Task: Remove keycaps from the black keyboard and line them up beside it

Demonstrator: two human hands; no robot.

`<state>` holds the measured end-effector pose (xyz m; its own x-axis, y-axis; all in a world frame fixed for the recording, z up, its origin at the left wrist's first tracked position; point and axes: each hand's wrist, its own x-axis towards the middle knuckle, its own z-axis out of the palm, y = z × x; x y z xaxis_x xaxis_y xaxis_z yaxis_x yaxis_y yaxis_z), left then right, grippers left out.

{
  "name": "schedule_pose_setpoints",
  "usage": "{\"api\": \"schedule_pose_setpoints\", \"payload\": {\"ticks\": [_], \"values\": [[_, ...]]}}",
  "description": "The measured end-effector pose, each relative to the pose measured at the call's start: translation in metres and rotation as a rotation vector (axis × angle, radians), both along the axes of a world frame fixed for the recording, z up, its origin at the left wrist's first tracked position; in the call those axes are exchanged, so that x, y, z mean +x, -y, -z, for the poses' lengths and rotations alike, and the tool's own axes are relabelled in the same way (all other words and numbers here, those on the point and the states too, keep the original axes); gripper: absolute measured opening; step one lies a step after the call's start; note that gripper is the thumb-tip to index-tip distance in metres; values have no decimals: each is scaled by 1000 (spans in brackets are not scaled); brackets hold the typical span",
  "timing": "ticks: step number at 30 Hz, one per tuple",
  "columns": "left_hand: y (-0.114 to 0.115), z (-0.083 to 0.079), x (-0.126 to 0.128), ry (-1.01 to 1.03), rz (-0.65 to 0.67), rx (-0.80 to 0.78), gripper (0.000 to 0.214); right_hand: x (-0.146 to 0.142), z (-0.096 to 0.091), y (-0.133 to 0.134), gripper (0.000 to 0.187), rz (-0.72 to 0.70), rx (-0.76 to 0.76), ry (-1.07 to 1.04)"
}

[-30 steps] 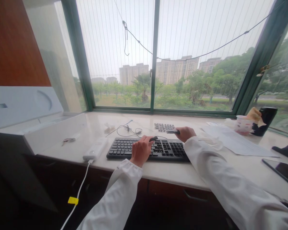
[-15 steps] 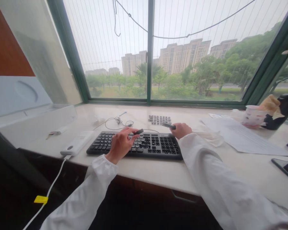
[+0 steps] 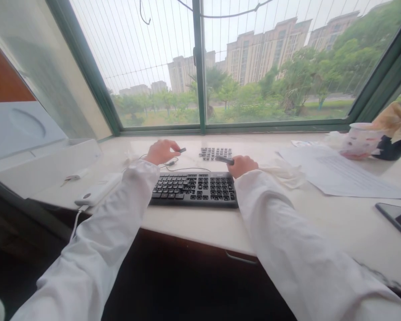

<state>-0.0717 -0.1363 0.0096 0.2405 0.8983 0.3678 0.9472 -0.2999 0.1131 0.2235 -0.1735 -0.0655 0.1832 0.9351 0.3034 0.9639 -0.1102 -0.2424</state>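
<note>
While the left hand [image 3: 161, 152] pinches a small black oblong piece [image 3: 182, 150] at its fingertips, the right hand [image 3: 242, 166] is closed around one end of a slim dark grey bar [image 3: 224, 160], and a black full-size keyboard [image 3: 194, 189] lies just nearer than both grips. Between the hands sits a grid of small dark loose keys [image 3: 215, 153] on the white stone sill [image 3: 194, 223], with a thin black cable [image 3: 187, 169] just below the left hand, and a green-framed window [image 3: 199, 67] rises beyond.

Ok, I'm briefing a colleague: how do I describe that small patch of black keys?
Find the stone sill under the green-framed window. Behind the black keyboard sits a small grid of separate black keycaps, just left of the right hand, far smaller than the keyboard.
</note>
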Motion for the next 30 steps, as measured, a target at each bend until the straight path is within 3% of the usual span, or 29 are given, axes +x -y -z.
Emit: {"api": "schedule_pose_setpoints", "payload": {"ticks": [9,16,23,30], "values": [[-54,-6,26,-200,71,-231,35,2,0,0,30,-26,-1,-45],[-91,2,40,-266,86,-317,32,1,1,1,28,-3,-2,-77],[-106,14,54,-317,170,-358,32,2,1,0,28,15,1,-67],[-118,22,48,-324,180,-383,33,2,2,-1,30,35,-12,-71]]}}
